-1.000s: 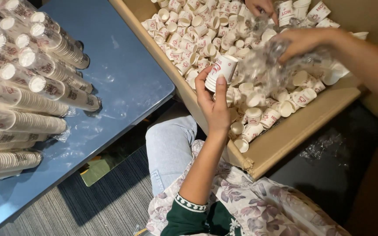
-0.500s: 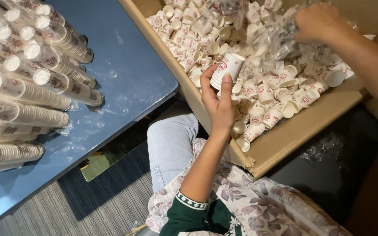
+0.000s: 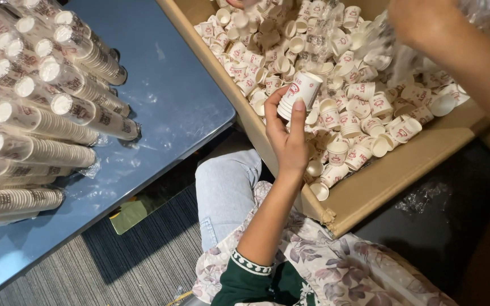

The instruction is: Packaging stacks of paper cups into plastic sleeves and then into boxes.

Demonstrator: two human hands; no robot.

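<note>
While the head camera looks straight down, these lines hold for its one view.

Held thing: a short stack of small white paper cups with red print (image 3: 300, 92), tilted, open mouths to the far right, above the near left part of the cardboard box (image 3: 370, 187).
Stack and fingers: the stack sits at the tips of the left hand (image 3: 288, 136); the thumb lies along its near side, the other fingertips press its left side, and the palm stays below, clear of the cups.
Left fingers: curled together and clamped on the stack, only as far apart as the cups are wide.
Right hand (image 3: 421, 22): at the far right edge of the view, over the box, bunched around crumpled clear plastic wrap (image 3: 483, 17); how far its fingers are spread I cannot tell, as the wrap and the frame edge hide them.
Box contents: loose cups (image 3: 370, 107) of the same kind, heaped at all angles, just beside and under the held stack.
Left of the box: a blue table (image 3: 171, 96) with long sleeves of nested cups (image 3: 41, 119) lying side by side, well apart from both hands.
Near edge: a denim-clad knee (image 3: 225, 192) and flowered fabric (image 3: 336, 266).
</note>
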